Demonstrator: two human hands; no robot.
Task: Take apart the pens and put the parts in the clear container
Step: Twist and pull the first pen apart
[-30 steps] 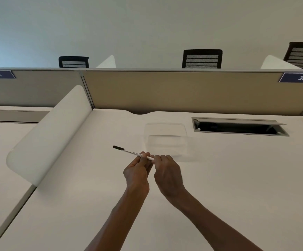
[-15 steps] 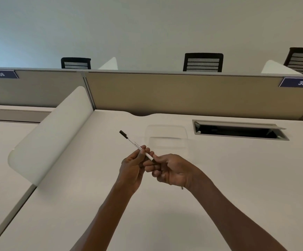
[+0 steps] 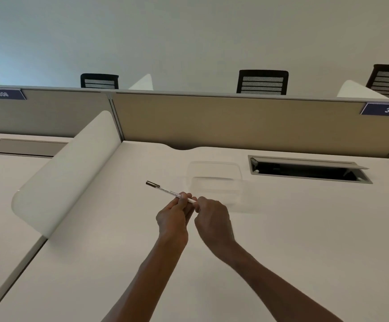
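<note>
A white pen (image 3: 168, 191) with a dark end piece points up and to the left above the white desk (image 3: 281, 228). My left hand (image 3: 174, 217) grips the barrel near its lower end. My right hand (image 3: 213, 220) is closed around the pen's right end, which its fingers hide. The clear container (image 3: 214, 180) stands on the desk just beyond my hands, slightly to the right; it is barely visible and I see nothing inside it.
An open cable hatch (image 3: 309, 169) is sunk into the desk at the back right. A white curved divider (image 3: 68, 168) borders the desk on the left. A beige partition (image 3: 235, 122) closes the back. Chairs stand beyond the partition.
Half a second ago the pen was tilted more steeply and my right hand was turned palm up at its end. Now the pen lies flatter and my right hand is rolled back over the end.
</note>
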